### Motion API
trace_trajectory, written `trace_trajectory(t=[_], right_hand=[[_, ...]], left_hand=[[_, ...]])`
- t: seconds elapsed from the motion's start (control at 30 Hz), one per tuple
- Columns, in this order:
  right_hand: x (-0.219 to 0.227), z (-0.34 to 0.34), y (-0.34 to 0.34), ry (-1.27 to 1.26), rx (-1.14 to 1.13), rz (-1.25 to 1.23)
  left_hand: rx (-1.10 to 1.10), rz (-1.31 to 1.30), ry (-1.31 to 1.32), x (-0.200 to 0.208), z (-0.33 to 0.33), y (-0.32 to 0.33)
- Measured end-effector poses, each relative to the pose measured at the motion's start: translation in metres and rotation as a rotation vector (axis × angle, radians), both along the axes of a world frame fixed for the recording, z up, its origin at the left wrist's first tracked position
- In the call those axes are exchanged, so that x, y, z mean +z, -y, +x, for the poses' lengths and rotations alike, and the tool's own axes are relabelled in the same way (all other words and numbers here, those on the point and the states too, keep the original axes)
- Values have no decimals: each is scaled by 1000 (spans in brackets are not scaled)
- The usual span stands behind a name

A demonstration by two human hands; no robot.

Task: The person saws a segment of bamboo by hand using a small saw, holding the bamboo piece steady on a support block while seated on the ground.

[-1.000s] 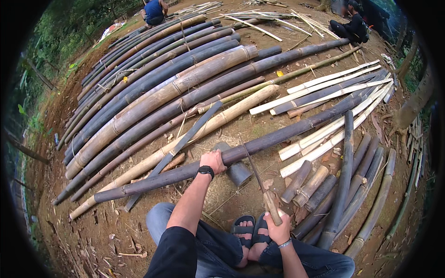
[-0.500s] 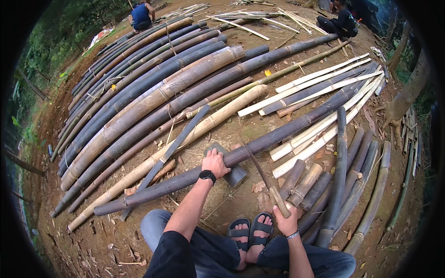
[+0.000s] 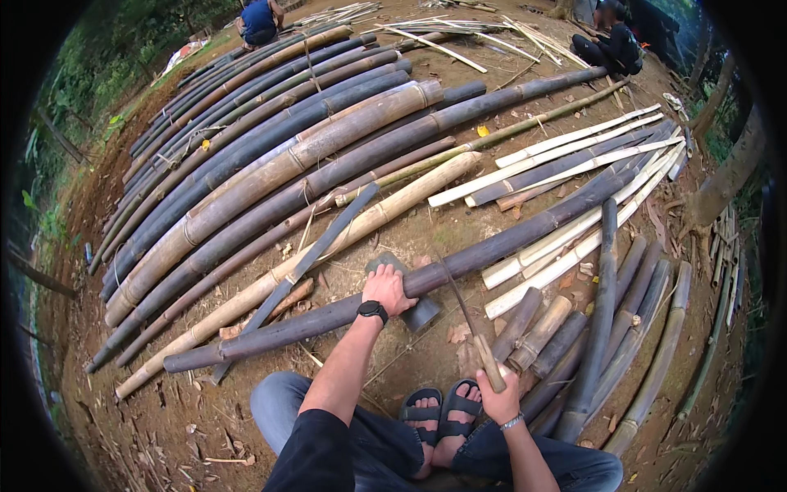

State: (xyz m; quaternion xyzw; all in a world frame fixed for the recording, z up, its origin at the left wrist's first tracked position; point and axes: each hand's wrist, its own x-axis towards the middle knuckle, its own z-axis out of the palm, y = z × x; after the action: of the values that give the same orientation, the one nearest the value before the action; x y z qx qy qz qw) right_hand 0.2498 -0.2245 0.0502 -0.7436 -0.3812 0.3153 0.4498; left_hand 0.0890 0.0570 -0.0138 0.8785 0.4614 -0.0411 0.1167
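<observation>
A long dark bamboo pole slants across in front of me. My left hand, below a black watch, is clamped over it from above, fingers bent toward its far side. Under the pole there lies a short, thick bamboo piece, its two ends showing past the pole. In my right hand is the light wooden handle of a saw, gripped in closed fingers. Its narrow blade crosses the pole to the right of my left hand; the teeth cannot be made out.
Many bamboo poles lie side by side at the left. Pale split strips and shorter dark lengths lie to the right. My sandalled feet are close below the saw. Two people sit far back, one left, one right.
The view has shifted slightly. My right hand and the saw handle have moved a little left and toward me relative to the pole; my left hand keeps its hold.
</observation>
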Motion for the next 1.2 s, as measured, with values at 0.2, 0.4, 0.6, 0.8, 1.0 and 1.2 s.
trace_trajectory(t=[0.2,0.4,0.6,0.8,1.0,1.2], right_hand=[[-42,25,-52,43,15,-10],[10,12,-11,-103,-4,-45],[-23,15,-61,61,23,101],[-37,17,-31,-4,-28,-6],[-11,7,-33,-2,56,-31],[-28,8,-76,23,42,63]], left_hand=[[-2,-61,58,-8,5,-5],[23,-54,34,-7,8,-4],[19,-137,7,1,5,-5],[12,-126,18,-13,11,-8],[28,-66,41,-9,-3,-5],[7,-51,53,-7,1,-2]])
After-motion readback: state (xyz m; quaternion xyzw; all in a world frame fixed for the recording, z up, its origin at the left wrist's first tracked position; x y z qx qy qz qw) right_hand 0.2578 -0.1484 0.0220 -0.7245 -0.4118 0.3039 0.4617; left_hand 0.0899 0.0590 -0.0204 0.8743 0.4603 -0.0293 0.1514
